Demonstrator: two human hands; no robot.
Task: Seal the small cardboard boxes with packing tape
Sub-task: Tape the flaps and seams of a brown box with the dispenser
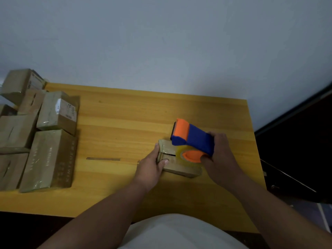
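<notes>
A small cardboard box (181, 168) lies on the yellow wooden table (125, 123), right of centre, its top seam showing between the flaps. My left hand (152, 166) grips the box's left end, thumb on top, another finger along its far edge. My right hand (219, 159) grips a blue and orange tape dispenser (192, 137) that holds a clear tape roll (188, 155). The dispenser rests over the box's right half, its orange front end pointing away from me.
Several taped cardboard boxes (52, 159) are piled along the table's left side. A dark strip (103, 159) marks the tabletop left of my left hand. A grey wall stands behind the table; dark furniture (296, 150) sits to the right.
</notes>
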